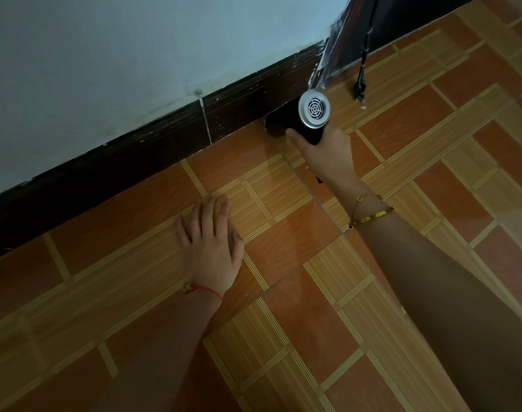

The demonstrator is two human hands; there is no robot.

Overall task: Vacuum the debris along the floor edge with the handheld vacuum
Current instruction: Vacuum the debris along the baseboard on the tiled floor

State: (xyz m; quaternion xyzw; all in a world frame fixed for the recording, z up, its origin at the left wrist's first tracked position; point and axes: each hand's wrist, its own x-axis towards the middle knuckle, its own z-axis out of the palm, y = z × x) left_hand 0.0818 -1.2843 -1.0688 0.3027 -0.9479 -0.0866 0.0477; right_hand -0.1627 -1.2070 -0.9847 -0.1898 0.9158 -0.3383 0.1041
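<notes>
handheld vacuum (295, 118) nozzle hidden | right hand (328, 153) grips | debris unclear

I log the colours — floor tiles (298, 233): orange-brown wood grain crossed by pale tan striped bands; skirting board (134, 156): dark brown with white flecks; wall (134, 55): pale blue-white; handheld vacuum (295, 121): black body, silver grille end; left wrist cord (207, 291) — red; right wrist bracelet (369, 214) — gold-yellow.
</notes>
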